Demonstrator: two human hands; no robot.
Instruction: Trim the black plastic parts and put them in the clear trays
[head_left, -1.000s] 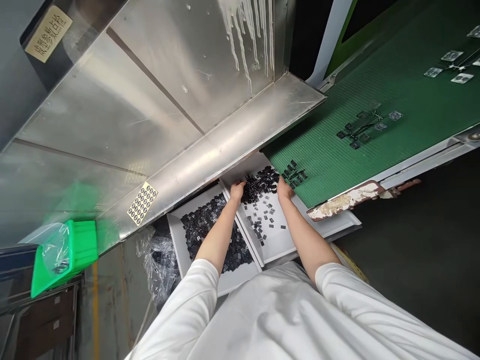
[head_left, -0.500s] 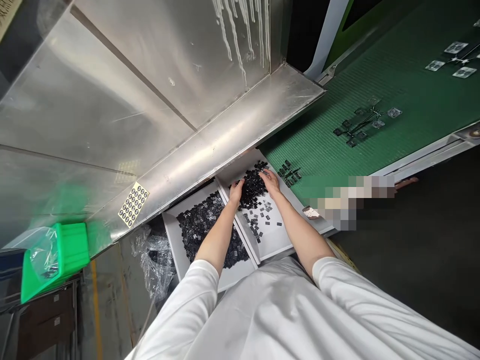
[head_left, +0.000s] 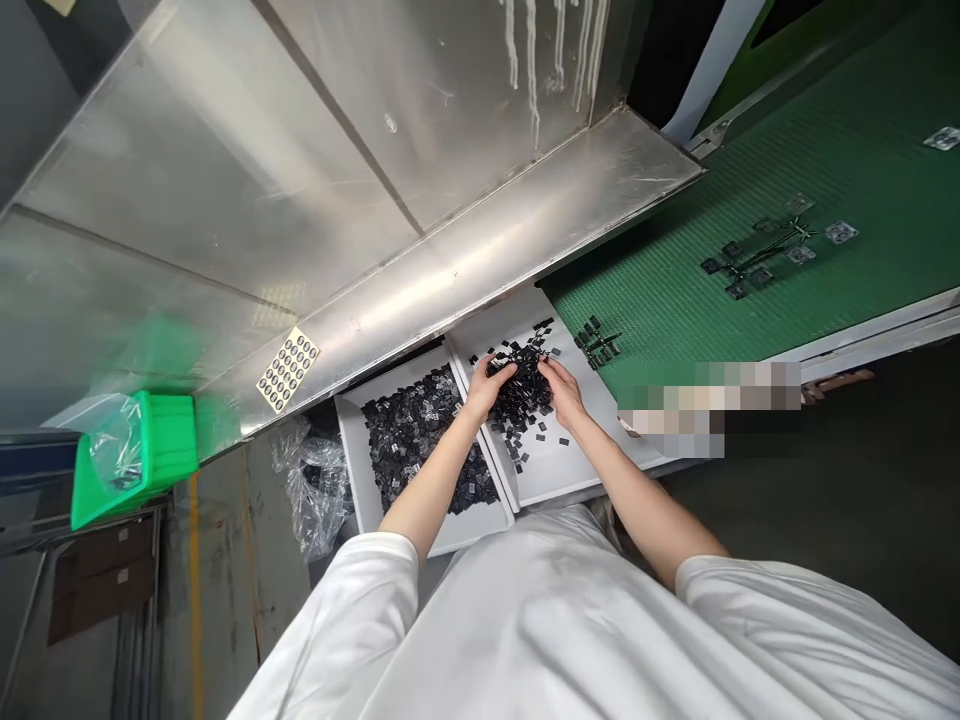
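Note:
In the right-hand white tray (head_left: 551,474) lies a heap of small black plastic parts (head_left: 520,395), some on thin branching sprues. My left hand (head_left: 489,385) grips the heap's left side, its thumb reaching over the top. On the opposite side my right hand (head_left: 561,386) has its fingers closed against the same cluster. Which single pieces each hand holds is hidden in the tangle. Loose black squares (head_left: 518,462) lie nearer to me in this tray. The white tray on the left (head_left: 352,455) is filled with many flat black pieces (head_left: 409,430).
A green conveyor belt (head_left: 660,310) runs off to the right, carrying sprues with clear and dark squares (head_left: 780,248). A metal panel ledge (head_left: 450,275) overhangs the trays. A sticker sheet (head_left: 289,370), a green bin (head_left: 169,435) and clear plastic film (head_left: 315,490) are at left.
My hands have come in around the black heap, which is now bunched more tightly between them. The whole view has shifted slightly, and the sprues on the belt appear further right.

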